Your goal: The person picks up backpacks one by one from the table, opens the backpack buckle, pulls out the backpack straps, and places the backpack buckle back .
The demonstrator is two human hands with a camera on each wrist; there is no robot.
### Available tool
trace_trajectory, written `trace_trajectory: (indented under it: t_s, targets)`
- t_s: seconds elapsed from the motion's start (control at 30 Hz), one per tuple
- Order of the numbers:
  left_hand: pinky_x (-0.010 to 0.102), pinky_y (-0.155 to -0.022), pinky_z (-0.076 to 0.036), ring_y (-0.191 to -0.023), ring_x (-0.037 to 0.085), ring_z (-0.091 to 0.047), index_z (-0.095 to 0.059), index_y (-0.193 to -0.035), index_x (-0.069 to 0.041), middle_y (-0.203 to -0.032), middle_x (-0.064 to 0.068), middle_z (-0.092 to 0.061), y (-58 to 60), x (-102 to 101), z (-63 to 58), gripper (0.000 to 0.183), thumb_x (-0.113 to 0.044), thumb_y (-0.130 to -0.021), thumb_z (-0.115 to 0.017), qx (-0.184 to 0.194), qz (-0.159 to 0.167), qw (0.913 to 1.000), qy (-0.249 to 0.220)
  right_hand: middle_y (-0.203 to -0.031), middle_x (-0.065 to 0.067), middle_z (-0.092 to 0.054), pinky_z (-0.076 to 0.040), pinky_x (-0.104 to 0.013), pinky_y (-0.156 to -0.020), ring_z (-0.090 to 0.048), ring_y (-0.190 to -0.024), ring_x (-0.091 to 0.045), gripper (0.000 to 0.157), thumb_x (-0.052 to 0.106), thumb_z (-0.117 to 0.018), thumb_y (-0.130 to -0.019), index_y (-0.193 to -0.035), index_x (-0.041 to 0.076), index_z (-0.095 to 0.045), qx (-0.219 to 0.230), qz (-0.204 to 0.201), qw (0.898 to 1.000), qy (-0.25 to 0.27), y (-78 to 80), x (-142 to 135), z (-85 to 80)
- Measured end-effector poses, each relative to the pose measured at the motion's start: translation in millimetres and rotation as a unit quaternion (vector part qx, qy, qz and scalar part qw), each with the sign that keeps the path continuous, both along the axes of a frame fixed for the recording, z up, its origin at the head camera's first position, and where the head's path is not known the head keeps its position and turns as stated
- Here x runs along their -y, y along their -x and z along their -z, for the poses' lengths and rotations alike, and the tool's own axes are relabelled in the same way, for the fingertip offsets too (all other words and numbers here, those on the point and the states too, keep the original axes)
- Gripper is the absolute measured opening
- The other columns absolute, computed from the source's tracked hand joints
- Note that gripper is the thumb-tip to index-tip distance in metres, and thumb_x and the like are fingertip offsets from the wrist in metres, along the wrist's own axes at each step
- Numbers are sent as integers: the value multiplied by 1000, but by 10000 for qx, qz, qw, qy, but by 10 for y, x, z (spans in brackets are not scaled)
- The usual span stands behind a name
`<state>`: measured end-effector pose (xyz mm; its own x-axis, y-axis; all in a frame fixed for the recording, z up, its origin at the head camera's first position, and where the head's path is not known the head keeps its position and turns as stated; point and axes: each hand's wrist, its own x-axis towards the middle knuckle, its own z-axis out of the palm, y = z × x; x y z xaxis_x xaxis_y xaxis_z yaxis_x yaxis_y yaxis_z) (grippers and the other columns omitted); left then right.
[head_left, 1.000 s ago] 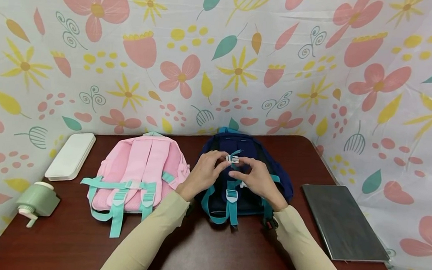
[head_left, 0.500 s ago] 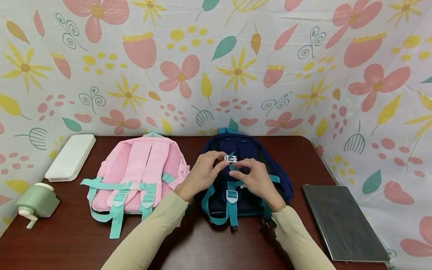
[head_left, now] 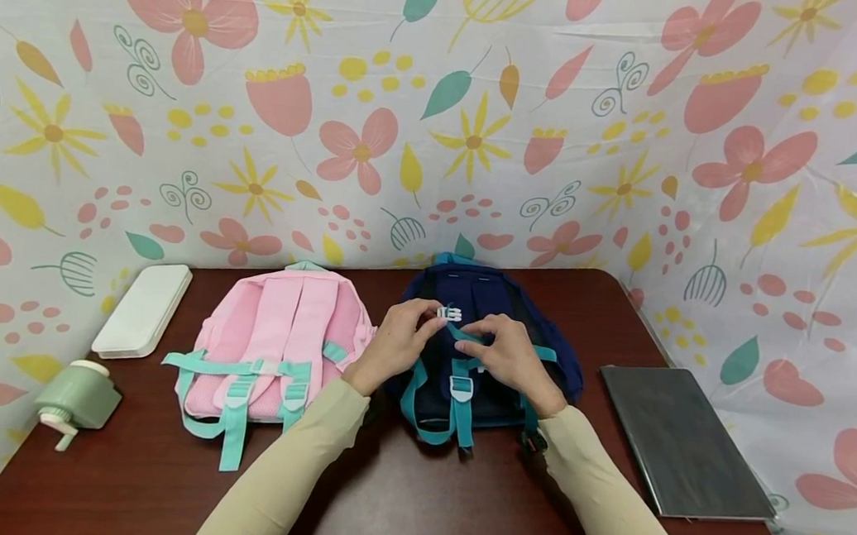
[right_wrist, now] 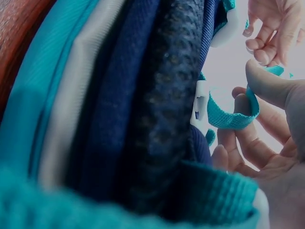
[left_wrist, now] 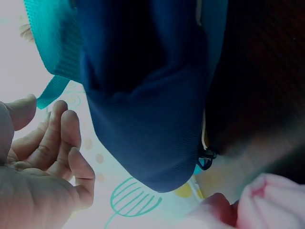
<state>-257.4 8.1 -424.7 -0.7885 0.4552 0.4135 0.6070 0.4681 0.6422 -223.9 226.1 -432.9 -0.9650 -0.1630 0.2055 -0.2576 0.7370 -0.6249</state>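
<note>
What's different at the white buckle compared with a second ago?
The white buckle has shifted slightly left in the left hand; the right hand, earlier at the buckle, now pinches its teal strap. The pink backpack and navy backpack stayed put.

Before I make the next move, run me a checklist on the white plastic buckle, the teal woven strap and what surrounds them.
1. White plastic buckle secured: ok; the left hand pinches it.
2. Buckle halves joined: cannot tell; too small to see.
3. Teal woven strap pulled taut: not ok; it curves in a loop.
4. Right hand gripping the strap firmly: cannot tell; the strap lies at its thumb and fingers.
5. Navy fabric backpack on the brown table: ok; it lies beneath the hands.
6. Light green device with white crank clear of both hands: ok; far left in the head view.
</note>
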Motion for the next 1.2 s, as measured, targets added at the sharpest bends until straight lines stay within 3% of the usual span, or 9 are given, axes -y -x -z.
trace_trajectory:
  t_s: [0.23,0.27,0.37,0.47,0.5,0.6,0.9,1.1,1.2]
  targets:
    - [51,-94,-58,-97,32,-72,-73,-128,4,-111,19,-78,13,47,29,29,-17,-111,-63,-48,-128,9998,127,-121,-17,-80,-57,-52,-92,-66,-107,-33,30,23,-81,-99,-124,6,-83,251,-28,9994,-222,31,18,7]
    - [50,-97,-57,-97,29,-72,-74,-130,1,-111,15,-79,79,73,124,33,-24,-113,-61,-109,-131,9997,179,-121,-17,-79,-57,-51,-92,-65,-107,-33,30,23,-81,-100,-125,5,-82,291,-36,9993,-246,37,23,9]
    - [53,-100,-48,-108,31,-67,-75,-131,-1,-117,15,-76,84,97,136,35,-28,-113,-61,179,-304,9984,444,-121,-18,-79,-57,-51,-93,-64,-108,-33,31,24,-79,-101,-126,5,-82,385,-70,9986,-353,55,44,16]
    - [49,-96,-40,-116,34,-59,-76,-133,-4,-124,15,-73,92,111,147,36,-30,-113,-61,574,-505,9946,708,-121,-17,-79,-56,-51,-94,-64,-110,-35,32,24,-79,-102,-126,4,-81,484,-86,9979,-429,61,72,18]
    - [51,-95,-39,-119,37,-57,-76,-133,-2,-128,18,-71,32,95,62,33,-24,-112,-63,755,-617,9919,819,-122,-17,-79,-56,-51,-95,-63,-111,-35,32,24,-79,-102,-126,4,-81,508,-92,9976,-464,64,81,20]
    - [49,-95,-38,-121,37,-52,-77,-133,-7,-134,17,-68,50,98,97,32,-25,-111,-63,865,-816,9872,1063,-121,-17,-79,-55,-51,-98,-63,-111,-35,31,24,-79,-101,-124,4,-82,561,-106,9968,-568,68,104,28]
    - [53,-98,-43,-116,37,-47,-80,-129,-13,-128,19,-62,57,104,172,27,-26,-108,-68,448,-1178,9732,1926,-111,-14,-78,-53,-45,-91,-60,-99,-29,28,24,-81,-99,-119,4,-84,476,-75,9941,-972,52,139,27]
    - [53,-97,-45,-119,38,-49,-80,-130,-13,-129,18,-64,39,102,168,26,-19,-107,-70,288,-1274,9677,2155,-106,-14,-78,-54,-46,-89,-62,-97,-30,26,22,-84,-97,-116,4,-85,220,-114,9936,-1105,59,148,47]
    - [56,-101,-46,-124,41,-51,-77,-133,-11,-134,19,-65,19,111,123,27,-15,-108,-68,280,-1266,9690,2103,-107,-15,-78,-54,-47,-89,-62,-97,-31,26,22,-84,-97,-115,4,-85,152,-124,9931,-1157,70,152,43]
